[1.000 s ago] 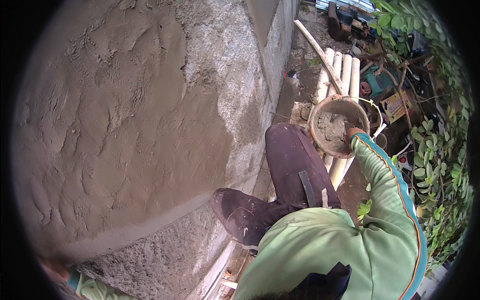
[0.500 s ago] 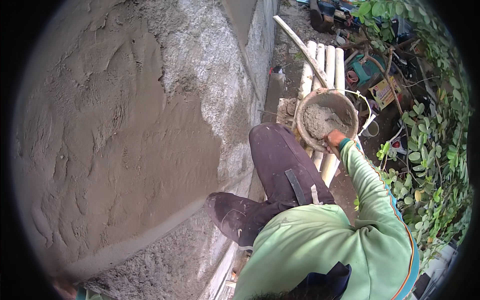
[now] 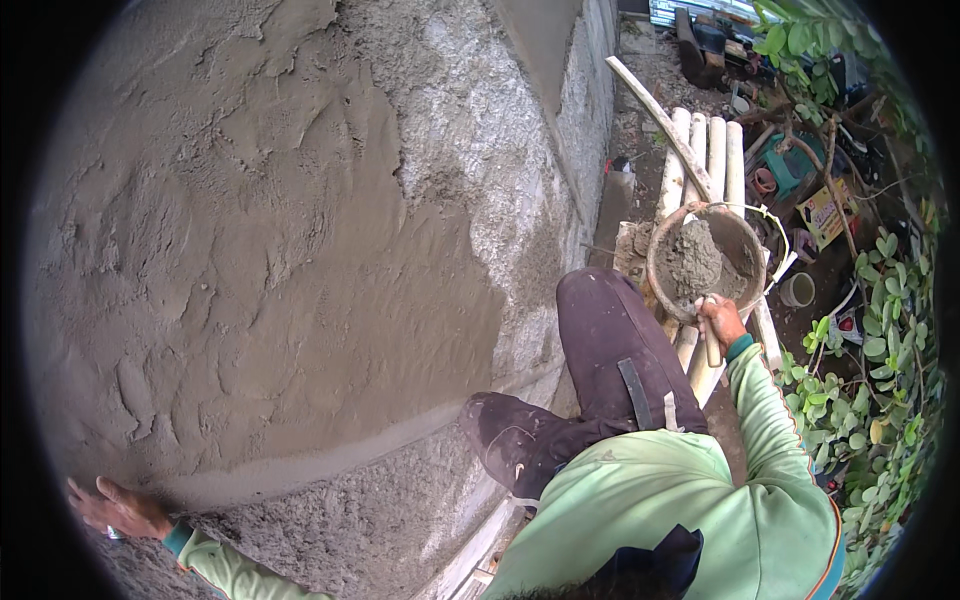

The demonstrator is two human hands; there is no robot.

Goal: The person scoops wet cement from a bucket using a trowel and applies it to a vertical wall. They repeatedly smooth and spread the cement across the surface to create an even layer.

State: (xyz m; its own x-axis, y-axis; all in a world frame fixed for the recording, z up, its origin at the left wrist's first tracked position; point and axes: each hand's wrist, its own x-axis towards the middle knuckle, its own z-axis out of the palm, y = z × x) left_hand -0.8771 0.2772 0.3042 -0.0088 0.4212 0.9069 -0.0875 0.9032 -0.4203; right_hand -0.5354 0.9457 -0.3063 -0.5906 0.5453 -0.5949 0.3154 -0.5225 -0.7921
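Observation:
My right hand (image 3: 724,320) is closed round the wooden handle of a trowel (image 3: 712,350) at the near rim of a round bucket (image 3: 752,232). A heap of wet grey mortar (image 3: 694,258) sits over the bucket's left part and hides the trowel's blade. At the lower left my left hand (image 3: 125,510) is open, its fingers stretched out at the lower edge of the smoothed mortar on the wall (image 3: 300,300). Whether its palm presses on the surface cannot be made out.
The bucket stands on a platform of pale bamboo poles (image 3: 735,165), with a loose wooden strip (image 3: 660,125) lying across them. My bent leg (image 3: 630,340) is between wall and bucket. Leafy plants (image 3: 880,370), a yellow box (image 3: 826,212) and a white pot (image 3: 797,290) lie to the right.
My right hand has turned the trowel, and mortar now rises in a heap in the bucket. My left hand has come into fuller view at the lower left. The whole view has shifted.

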